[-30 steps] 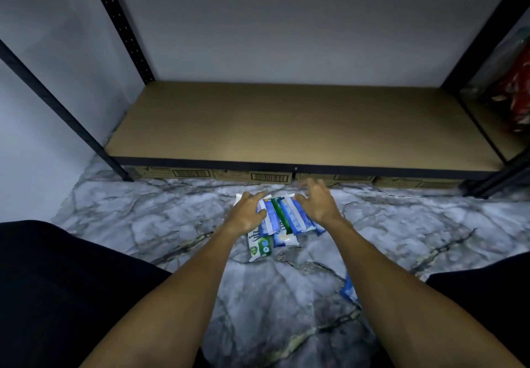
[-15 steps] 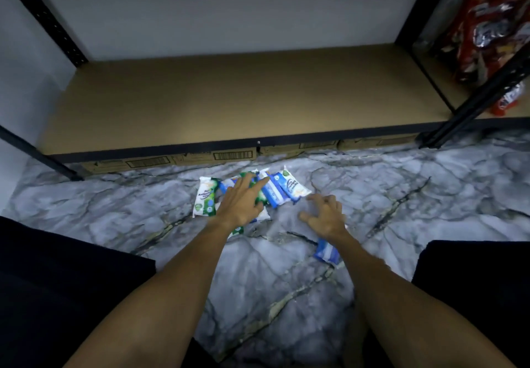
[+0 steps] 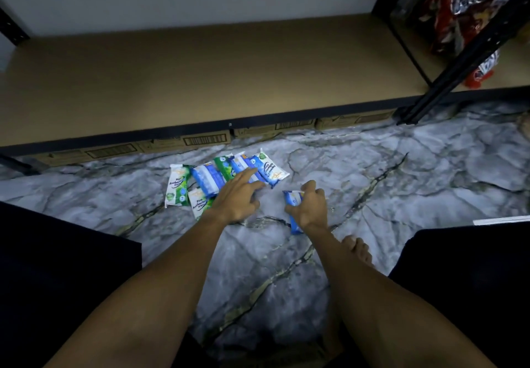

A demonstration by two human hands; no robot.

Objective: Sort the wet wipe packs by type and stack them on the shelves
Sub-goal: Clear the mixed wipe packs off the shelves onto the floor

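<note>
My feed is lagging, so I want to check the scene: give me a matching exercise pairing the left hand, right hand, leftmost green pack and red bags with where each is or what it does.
Things:
1. left hand
2. right hand
3. green pack
4. red bags

Places or states:
A. on the shelf at far right
B. grips a blue pack
C. left end of the pile on the floor
D. straight fingers touching the pile

Pairs: 1-D, 2-B, 3-C, 4-A
</note>
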